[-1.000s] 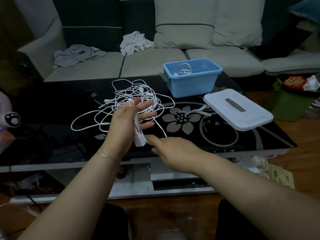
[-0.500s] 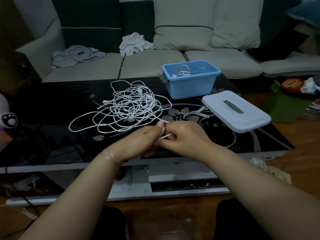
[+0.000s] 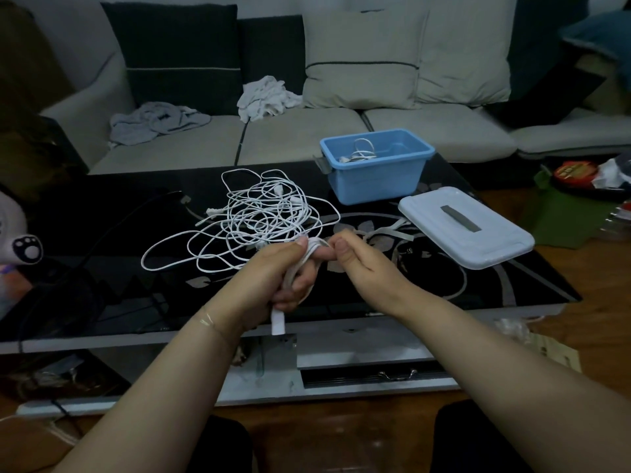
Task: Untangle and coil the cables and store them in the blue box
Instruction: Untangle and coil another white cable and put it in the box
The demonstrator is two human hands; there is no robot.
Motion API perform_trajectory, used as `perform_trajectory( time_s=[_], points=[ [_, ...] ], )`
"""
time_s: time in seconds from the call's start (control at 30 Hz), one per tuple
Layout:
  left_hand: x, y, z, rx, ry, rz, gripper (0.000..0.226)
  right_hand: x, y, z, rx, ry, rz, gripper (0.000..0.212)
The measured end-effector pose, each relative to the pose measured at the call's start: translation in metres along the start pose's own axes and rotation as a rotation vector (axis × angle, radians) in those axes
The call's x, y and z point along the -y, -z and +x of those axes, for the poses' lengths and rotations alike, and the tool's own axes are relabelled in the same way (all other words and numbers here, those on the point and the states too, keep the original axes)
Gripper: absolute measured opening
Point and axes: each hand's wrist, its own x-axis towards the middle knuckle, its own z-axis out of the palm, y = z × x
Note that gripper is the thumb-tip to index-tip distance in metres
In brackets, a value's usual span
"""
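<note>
Our left hand (image 3: 286, 278) curls its fingers round white cable turns, a plug hanging below; our right hand (image 3: 358, 259) pinches the strand at the left fingertip. To coil well, we judge each turn should be snug and even, fed slowly from the one tangled cable pile (image 3: 263, 220) at 11 o'clock on the table (image 3: 102, 295). One blue box (image 3: 375, 165), at 1 o'clock, already holds a coil; one white lid (image 3: 464, 227) lies beside it.

Dim room: grey sofa (image 3: 307, 138) behind black glass table (image 3: 102, 233).
</note>
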Motion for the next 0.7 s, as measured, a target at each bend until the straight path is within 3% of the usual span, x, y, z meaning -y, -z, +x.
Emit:
perform_trajectory(
  time_s=[0.13,0.23,0.3,0.5,0.7],
  points=[
    [-0.005,0.004,0.002,-0.03,-0.021,-0.295,0.051,-0.003,-0.008,0.005,-0.034,-0.031,0.126,0.017],
    [-0.008,0.004,0.002,-0.107,-0.032,-0.371,0.049,-0.007,-0.024,0.006,-0.012,-0.128,0.14,0.004],
    [-0.01,0.002,0.0,-0.136,-0.028,-0.385,0.048,-0.006,-0.031,0.003,0.004,-0.154,0.051,0.005],
    [-0.009,0.006,0.001,-0.26,-0.12,-0.346,0.048,0.002,-0.034,-0.007,0.135,0.061,-0.449,0.028],
    [-0.007,0.013,0.006,-0.376,-0.24,-0.317,0.046,0.02,-0.03,-0.012,0.181,0.178,-0.486,0.018]
  ],
)
